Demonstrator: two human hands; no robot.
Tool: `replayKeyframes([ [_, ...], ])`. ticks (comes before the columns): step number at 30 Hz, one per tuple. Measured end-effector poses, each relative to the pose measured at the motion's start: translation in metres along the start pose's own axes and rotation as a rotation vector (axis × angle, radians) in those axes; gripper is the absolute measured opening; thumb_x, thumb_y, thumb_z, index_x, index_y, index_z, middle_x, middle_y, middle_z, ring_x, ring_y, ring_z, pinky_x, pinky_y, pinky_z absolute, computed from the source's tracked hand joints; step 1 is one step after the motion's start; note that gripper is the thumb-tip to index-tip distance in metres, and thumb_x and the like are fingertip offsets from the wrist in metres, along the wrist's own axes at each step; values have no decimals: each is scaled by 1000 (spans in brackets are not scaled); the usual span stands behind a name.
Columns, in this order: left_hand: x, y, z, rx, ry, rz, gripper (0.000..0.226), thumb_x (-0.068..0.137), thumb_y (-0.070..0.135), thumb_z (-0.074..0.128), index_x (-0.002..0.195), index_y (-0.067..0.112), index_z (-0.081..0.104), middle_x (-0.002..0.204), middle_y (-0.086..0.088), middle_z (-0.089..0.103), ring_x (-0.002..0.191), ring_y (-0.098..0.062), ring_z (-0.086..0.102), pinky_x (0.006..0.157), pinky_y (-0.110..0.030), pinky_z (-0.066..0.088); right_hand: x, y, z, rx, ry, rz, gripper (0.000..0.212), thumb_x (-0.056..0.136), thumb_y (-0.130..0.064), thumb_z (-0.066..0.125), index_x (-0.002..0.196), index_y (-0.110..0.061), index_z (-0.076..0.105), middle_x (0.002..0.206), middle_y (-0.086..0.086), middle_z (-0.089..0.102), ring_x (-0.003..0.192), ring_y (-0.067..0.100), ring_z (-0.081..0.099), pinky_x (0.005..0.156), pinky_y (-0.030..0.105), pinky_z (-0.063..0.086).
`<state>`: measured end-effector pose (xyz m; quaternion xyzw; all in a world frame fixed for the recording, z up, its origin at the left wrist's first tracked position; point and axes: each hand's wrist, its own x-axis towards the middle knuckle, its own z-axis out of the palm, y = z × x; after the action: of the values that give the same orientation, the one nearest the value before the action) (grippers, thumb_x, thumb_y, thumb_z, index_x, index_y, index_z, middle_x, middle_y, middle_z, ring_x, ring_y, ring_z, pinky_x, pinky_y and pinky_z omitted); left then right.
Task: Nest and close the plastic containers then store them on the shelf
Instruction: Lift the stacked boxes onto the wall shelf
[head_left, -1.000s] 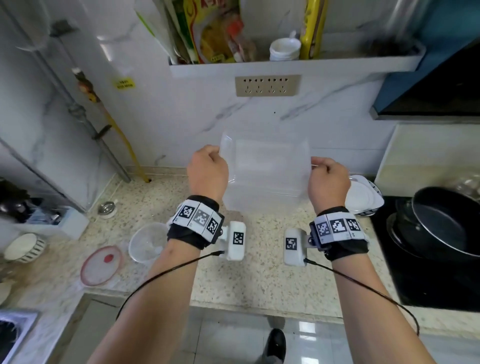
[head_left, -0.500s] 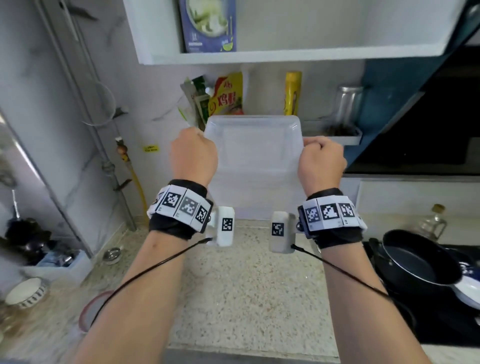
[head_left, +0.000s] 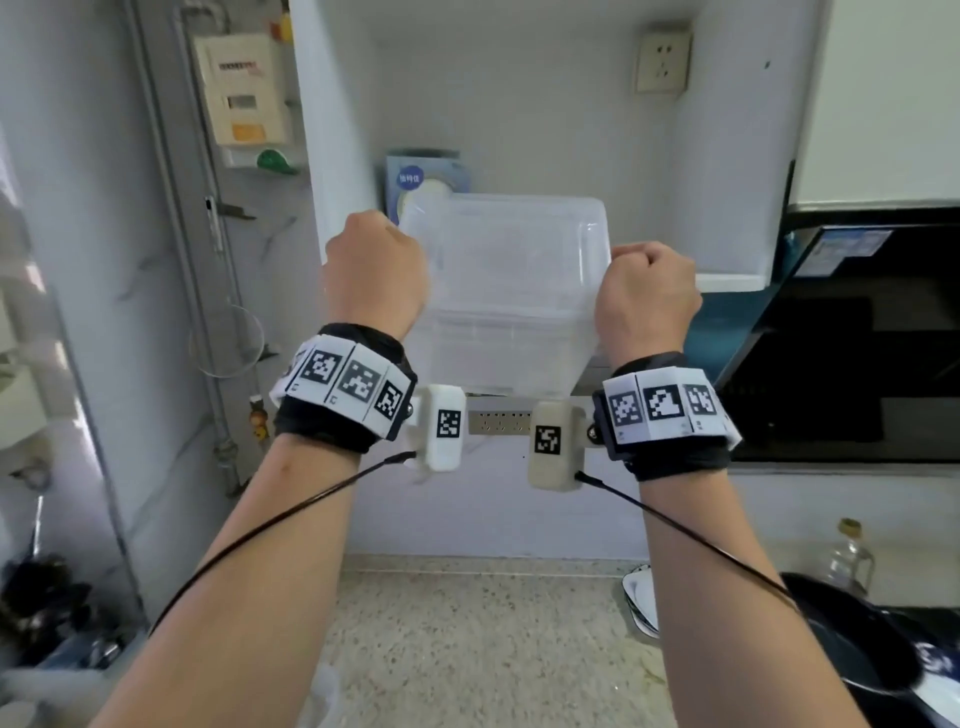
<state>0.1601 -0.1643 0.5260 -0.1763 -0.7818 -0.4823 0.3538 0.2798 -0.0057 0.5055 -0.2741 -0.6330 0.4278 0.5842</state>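
Both hands up at shelf height, holding the clear plastic container between them. Left hand is fisted on its left edge, right hand fisted on its right edge; fingers wrap out of sight behind the rim, backs of the hands face the camera. The container is lidded, roughly level, in the air in front of the open white shelf niche; whether its far end already rests on the shelf board, cannot tell. A blue box stands at the back left of the shelf, just behind the container's top left corner.

Tagged wristbands on both wrists, a black cable running down each forearm. A wall socket strip shows between the wrists, below the container.

The bench is far below. At its right edge: stacked plates, a dark pan and an oil bottle behind it.
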Motion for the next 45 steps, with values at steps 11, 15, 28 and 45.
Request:
replayKeyframes([
  [11,52,46,-6,-68,30,14,37,95,23,37,106,0,63,110,-20,67,104,-42,59,83,-39,42,54,-58,7,44,39,-72,37,85,-10,41,95,-13,76,83,1,65,80,21,54,64,21,37],
  [15,71,56,7,-101,12,-32,41,99,27,40,119,-3,60,124,-22,64,116,-43,57,101,-44,46,73,-66,22,46,42,-63,26,83,-10,43,82,-10,69,83,7,64,76,27,52,66,27,37],
  [28,125,67,66,-277,18,-82,38,94,18,42,111,-7,65,121,-24,67,113,-43,60,91,-40,47,153,-53,61,47,73,66,34,90,-18,43,110,-2,66,112,15,67,97,33,60,74,27,35],
  [45,163,46,150,-266,-109,-138,37,98,15,42,118,-6,64,126,-23,65,118,-38,59,85,-28,40,196,-16,93,15,-225,133,42,93,-21,44,123,3,60,126,21,63,112,35,62,96,38,51],
])
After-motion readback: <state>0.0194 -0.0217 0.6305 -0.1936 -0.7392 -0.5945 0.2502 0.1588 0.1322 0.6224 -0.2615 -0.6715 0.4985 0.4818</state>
